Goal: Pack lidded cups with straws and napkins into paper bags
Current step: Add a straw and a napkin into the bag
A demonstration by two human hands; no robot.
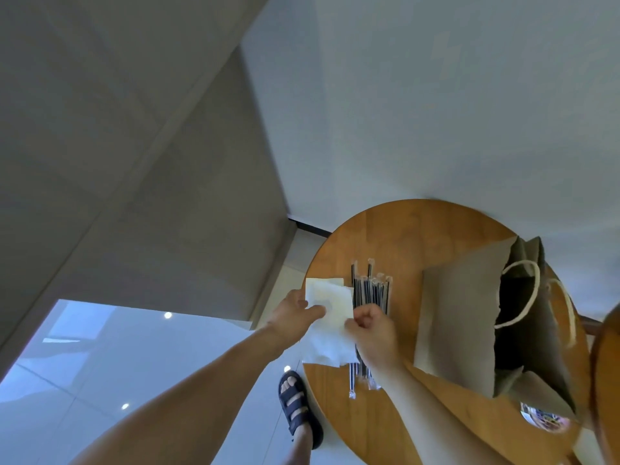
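A white napkin hangs over the left edge of the round wooden table, held by both hands. My left hand pinches its upper left part, and my right hand pinches its right edge. More napkins lie flat just beyond. Several wrapped black straws lie in a row beside the napkins, partly under my right hand. A brown paper bag with white rope handles stands open on the right of the table. A lidded cup peeks out below the bag, mostly hidden.
A foot in a dark sandal stands on the glossy floor left of the table. A grey wall and a white wall meet behind the table. Another wooden edge shows at the far right.
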